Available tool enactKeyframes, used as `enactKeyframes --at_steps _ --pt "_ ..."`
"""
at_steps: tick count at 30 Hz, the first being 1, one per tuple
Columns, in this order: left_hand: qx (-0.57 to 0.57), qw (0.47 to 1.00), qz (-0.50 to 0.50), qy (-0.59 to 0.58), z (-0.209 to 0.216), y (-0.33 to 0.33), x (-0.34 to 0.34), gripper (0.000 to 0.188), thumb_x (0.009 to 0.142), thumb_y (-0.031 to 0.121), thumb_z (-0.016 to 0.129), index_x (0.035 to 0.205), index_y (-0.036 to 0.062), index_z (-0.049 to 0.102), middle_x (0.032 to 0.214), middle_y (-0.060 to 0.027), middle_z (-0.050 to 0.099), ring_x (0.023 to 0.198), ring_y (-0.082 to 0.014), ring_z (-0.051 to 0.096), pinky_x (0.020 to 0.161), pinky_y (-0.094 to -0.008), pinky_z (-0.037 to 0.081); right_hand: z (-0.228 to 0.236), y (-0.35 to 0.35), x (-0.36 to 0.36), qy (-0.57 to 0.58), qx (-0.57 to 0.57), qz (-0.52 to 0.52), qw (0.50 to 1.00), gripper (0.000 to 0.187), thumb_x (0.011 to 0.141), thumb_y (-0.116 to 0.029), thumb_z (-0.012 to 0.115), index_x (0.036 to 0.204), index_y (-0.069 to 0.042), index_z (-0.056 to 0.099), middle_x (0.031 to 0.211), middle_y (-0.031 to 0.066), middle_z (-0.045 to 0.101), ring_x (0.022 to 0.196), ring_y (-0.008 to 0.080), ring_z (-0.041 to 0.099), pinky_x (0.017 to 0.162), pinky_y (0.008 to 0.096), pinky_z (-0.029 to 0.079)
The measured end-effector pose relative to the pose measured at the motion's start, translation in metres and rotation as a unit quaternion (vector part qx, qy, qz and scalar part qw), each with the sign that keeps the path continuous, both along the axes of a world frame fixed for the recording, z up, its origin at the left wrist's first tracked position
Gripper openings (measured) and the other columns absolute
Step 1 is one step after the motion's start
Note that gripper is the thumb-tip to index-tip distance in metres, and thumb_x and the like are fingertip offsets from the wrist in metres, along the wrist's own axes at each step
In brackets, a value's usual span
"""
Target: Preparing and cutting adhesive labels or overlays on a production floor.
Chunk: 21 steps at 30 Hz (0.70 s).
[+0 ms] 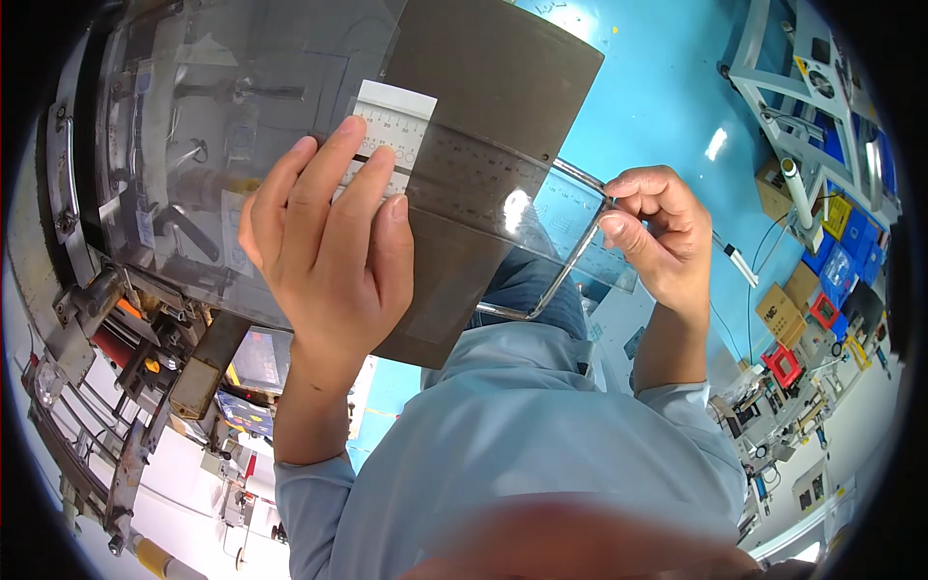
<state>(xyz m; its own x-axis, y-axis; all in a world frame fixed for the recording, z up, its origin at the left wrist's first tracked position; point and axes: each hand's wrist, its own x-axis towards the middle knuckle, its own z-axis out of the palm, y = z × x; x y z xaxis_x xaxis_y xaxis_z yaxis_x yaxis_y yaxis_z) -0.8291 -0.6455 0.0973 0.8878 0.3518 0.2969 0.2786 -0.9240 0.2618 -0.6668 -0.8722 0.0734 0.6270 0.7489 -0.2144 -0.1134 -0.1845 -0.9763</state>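
Fingers point(319, 193) of the left hand point(333, 256) lie loosely spread over the clear strip point(483, 198) and white card point(398, 100), where printed numerals, tick marks and small circles show. The strip crosses the dark plate point(493, 68) and reaches past its edge toward the right hand point(616, 211), narrowed to a pinch at the bent metal bar point(580, 249); whether it grips bar or strip, I cannot tell. Farther right, a carton point(781, 314) bears dark lettering, beside blue boxes point(857, 237).
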Motion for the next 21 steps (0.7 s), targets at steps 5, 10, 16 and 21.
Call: enactKeyframes --at_steps 5,10,16,21 --pt "-0.004 1.0 -0.003 0.0 0.0002 -0.0006 -0.0002 0.023 0.084 0.016 0.064 0.106 0.011 0.07 0.123 -0.0041 0.064 0.112 -0.0257 0.055 0.098 -0.0386 0.032 -0.0015 -0.0025 0.0 -0.003 0.007 0.005 1.0 0.02 0.088 -0.005 0.07 0.104 -0.002 0.059 0.065 -0.0011 0.057 0.055 0.0026 0.045 0.051 0.0189 0.032" --pt "-0.001 1.0 -0.004 -0.001 -0.0002 0.0008 0.0005 0.023 0.084 0.016 0.064 0.106 0.011 0.07 0.121 -0.0044 0.065 0.111 -0.026 0.055 0.098 -0.0385 0.032 -0.0015 -0.0014 -0.0001 0.003 0.011 0.0 1.0 0.02 0.088 -0.005 0.07 0.104 -0.001 0.059 0.066 -0.0011 0.057 0.056 0.0026 0.044 0.051 0.0188 0.032" --pt "-0.008 1.0 -0.017 0.021 0.0044 0.0009 0.0012 0.026 0.084 0.01 0.063 0.11 0.006 0.069 0.125 -0.0082 0.063 0.115 -0.0294 0.054 0.1 -0.0393 0.036 -0.0017 -0.0014 0.0004 0.003 0.004 -0.003 1.0 0.021 0.088 -0.005 0.071 0.104 -0.002 0.059 0.067 -0.0011 0.058 0.057 0.0029 0.046 0.052 0.0189 0.033" --pt "-0.008 1.0 -0.007 -0.004 -0.0002 0.0014 0.002 0.024 0.083 0.015 0.065 0.106 0.0107 0.07 0.12 -0.0047 0.066 0.111 -0.0267 0.055 0.098 -0.0386 0.034 -0.0021 -0.0009 0.0002 -0.002 0.01 -0.006 1.0 0.021 0.087 -0.006 0.071 0.104 -0.002 0.059 0.068 -0.0006 0.059 0.058 0.0031 0.048 0.052 0.0187 0.033"
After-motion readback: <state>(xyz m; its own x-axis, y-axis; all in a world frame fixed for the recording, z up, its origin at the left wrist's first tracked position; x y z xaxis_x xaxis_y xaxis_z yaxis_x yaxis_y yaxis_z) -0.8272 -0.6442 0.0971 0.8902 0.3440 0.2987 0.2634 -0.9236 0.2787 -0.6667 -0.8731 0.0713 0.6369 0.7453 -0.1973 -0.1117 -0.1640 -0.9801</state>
